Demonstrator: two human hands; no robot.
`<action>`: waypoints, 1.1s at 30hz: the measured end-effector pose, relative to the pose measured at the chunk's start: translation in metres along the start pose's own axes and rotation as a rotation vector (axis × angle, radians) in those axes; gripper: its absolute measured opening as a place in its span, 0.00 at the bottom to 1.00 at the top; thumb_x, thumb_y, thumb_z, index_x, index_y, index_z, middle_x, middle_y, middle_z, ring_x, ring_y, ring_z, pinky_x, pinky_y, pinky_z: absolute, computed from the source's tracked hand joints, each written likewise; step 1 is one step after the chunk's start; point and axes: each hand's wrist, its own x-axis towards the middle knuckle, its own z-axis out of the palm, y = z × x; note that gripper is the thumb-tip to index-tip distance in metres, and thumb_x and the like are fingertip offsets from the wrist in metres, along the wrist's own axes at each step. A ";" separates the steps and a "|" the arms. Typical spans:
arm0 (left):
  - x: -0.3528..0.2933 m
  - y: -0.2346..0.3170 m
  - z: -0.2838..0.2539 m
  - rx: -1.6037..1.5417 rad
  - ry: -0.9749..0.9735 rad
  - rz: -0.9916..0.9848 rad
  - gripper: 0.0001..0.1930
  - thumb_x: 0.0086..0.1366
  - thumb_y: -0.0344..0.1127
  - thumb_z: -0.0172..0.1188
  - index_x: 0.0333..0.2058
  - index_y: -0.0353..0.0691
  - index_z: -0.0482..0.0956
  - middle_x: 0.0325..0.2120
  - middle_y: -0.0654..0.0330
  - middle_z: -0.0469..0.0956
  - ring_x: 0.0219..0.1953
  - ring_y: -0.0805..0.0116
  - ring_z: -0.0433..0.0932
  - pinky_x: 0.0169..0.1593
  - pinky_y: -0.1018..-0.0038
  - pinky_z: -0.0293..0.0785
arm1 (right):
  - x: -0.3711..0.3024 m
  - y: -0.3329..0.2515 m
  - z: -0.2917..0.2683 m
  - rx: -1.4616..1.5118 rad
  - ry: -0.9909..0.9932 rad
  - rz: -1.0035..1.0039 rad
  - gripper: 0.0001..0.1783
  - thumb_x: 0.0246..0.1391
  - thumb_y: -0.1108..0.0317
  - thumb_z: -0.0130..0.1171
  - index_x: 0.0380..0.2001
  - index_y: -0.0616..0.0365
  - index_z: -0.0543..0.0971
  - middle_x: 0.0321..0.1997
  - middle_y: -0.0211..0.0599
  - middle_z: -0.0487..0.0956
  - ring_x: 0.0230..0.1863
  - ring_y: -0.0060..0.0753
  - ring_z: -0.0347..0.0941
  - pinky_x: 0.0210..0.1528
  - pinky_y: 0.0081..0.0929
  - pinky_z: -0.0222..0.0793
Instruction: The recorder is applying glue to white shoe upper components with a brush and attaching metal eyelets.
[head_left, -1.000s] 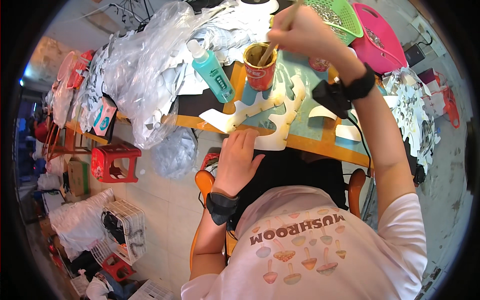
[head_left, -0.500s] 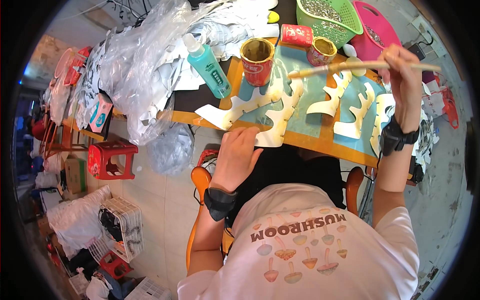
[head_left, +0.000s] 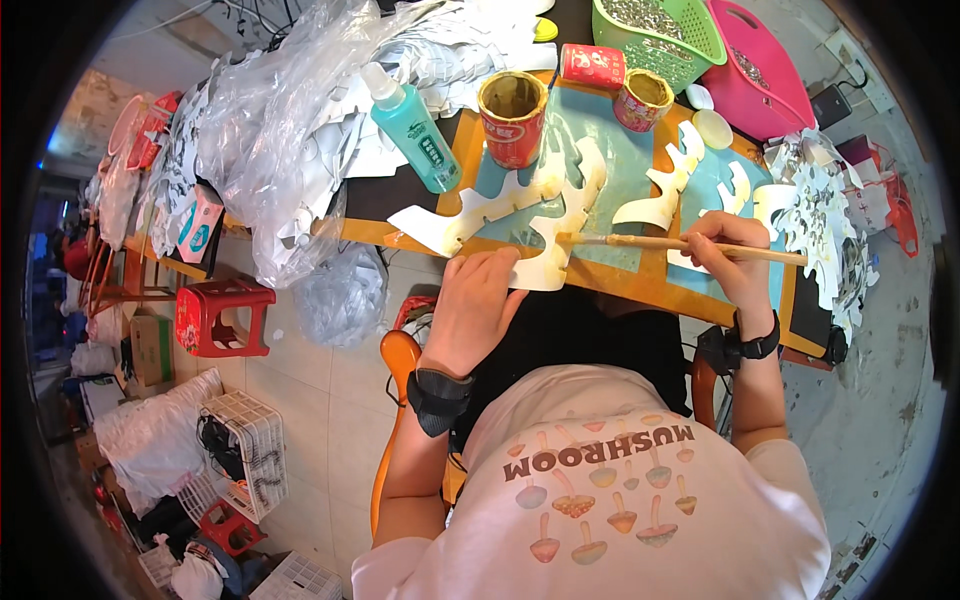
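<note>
My right hand point(head_left: 735, 258) is closed round a long wooden-handled brush point(head_left: 630, 242). The brush tip rests on a white, curved, notched piece point(head_left: 562, 240) that has yellowish smears and lies at the table's front edge. My left hand point(head_left: 475, 308) grips the near end of that piece between thumb and fingers. Just left of it lies a second notched piece point(head_left: 480, 212), also smeared yellow. More such pieces, among them a curved one point(head_left: 662, 190), lie to the right, partly behind my right hand. A red can point(head_left: 512, 125) with a brown-crusted rim stands beyond them.
A smaller open can point(head_left: 642, 105) and a red can on its side point(head_left: 592, 66) are farther back. A teal spray bottle point(head_left: 418, 135) leans left, near plastic-wrapped white sheets point(head_left: 280, 120). Green point(head_left: 660, 50) and pink baskets point(head_left: 760, 75) hold metal bits. A red stool point(head_left: 225, 320) stands on the floor.
My right hand has come down and nearer with the brush, whose tip moved from the far end of the held piece to its near part. My left hand stays in place.
</note>
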 end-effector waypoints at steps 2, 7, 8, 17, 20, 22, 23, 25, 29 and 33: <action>0.001 0.001 0.000 0.005 0.001 -0.003 0.21 0.56 0.29 0.66 0.49 0.36 0.72 0.44 0.54 0.78 0.49 0.55 0.74 0.55 0.63 0.64 | 0.000 -0.006 -0.001 -0.026 0.018 -0.018 0.06 0.52 0.75 0.61 0.23 0.64 0.79 0.19 0.29 0.77 0.19 0.15 0.67 0.21 0.16 0.59; 0.001 0.001 0.000 0.009 -0.005 -0.004 0.21 0.57 0.29 0.66 0.49 0.36 0.72 0.43 0.55 0.78 0.49 0.55 0.74 0.55 0.63 0.63 | 0.003 -0.017 0.000 -0.090 -0.017 -0.105 0.04 0.50 0.77 0.61 0.23 0.65 0.79 0.18 0.31 0.77 0.18 0.17 0.68 0.21 0.18 0.60; 0.001 0.001 0.000 0.009 -0.002 -0.002 0.21 0.57 0.29 0.66 0.49 0.36 0.72 0.43 0.55 0.78 0.49 0.55 0.74 0.55 0.63 0.63 | 0.004 -0.019 0.001 -0.126 0.000 -0.122 0.04 0.50 0.77 0.61 0.22 0.65 0.79 0.18 0.31 0.76 0.18 0.18 0.68 0.21 0.18 0.60; 0.002 0.001 0.001 0.021 0.001 -0.001 0.21 0.57 0.29 0.66 0.48 0.36 0.72 0.42 0.54 0.78 0.48 0.54 0.74 0.56 0.62 0.63 | 0.009 -0.025 0.005 -0.237 0.022 -0.249 0.04 0.48 0.78 0.61 0.21 0.65 0.78 0.17 0.32 0.75 0.17 0.20 0.68 0.21 0.19 0.61; 0.002 0.000 0.001 0.004 0.002 -0.004 0.21 0.56 0.29 0.66 0.48 0.36 0.72 0.42 0.54 0.78 0.48 0.54 0.74 0.57 0.62 0.62 | 0.010 -0.026 0.001 -0.274 0.117 -0.215 0.04 0.48 0.78 0.62 0.21 0.64 0.78 0.16 0.32 0.75 0.16 0.21 0.68 0.20 0.18 0.60; 0.002 0.000 0.001 0.003 0.000 -0.004 0.21 0.56 0.29 0.66 0.48 0.36 0.72 0.42 0.54 0.78 0.48 0.54 0.74 0.57 0.61 0.62 | 0.011 -0.023 0.001 -0.279 0.098 -0.209 0.04 0.48 0.78 0.62 0.22 0.64 0.78 0.16 0.32 0.75 0.17 0.20 0.68 0.20 0.18 0.61; 0.002 0.000 0.001 0.002 -0.001 -0.003 0.21 0.56 0.29 0.66 0.48 0.36 0.72 0.42 0.54 0.78 0.47 0.53 0.74 0.57 0.61 0.62 | 0.011 -0.022 0.000 -0.283 0.090 -0.205 0.04 0.48 0.78 0.62 0.22 0.64 0.78 0.16 0.32 0.75 0.17 0.20 0.69 0.20 0.18 0.61; 0.003 0.001 0.000 0.004 -0.007 -0.002 0.21 0.56 0.29 0.66 0.48 0.36 0.72 0.42 0.54 0.77 0.47 0.53 0.74 0.58 0.61 0.62 | 0.011 -0.023 -0.002 -0.308 0.089 -0.189 0.04 0.48 0.77 0.62 0.22 0.65 0.79 0.17 0.33 0.76 0.17 0.20 0.69 0.21 0.18 0.61; 0.003 0.001 0.000 0.012 -0.001 0.007 0.21 0.56 0.29 0.66 0.48 0.36 0.71 0.42 0.54 0.77 0.47 0.53 0.74 0.58 0.61 0.62 | 0.010 -0.017 -0.004 -0.222 0.009 -0.151 0.01 0.48 0.77 0.62 0.25 0.64 0.80 0.21 0.33 0.78 0.19 0.20 0.72 0.23 0.17 0.64; 0.004 0.002 0.000 0.018 -0.009 0.004 0.21 0.56 0.28 0.66 0.48 0.36 0.71 0.41 0.54 0.77 0.47 0.54 0.74 0.58 0.61 0.62 | 0.006 -0.019 -0.007 -0.244 -0.017 -0.111 0.03 0.48 0.78 0.62 0.28 0.64 0.80 0.25 0.33 0.80 0.22 0.19 0.75 0.25 0.16 0.69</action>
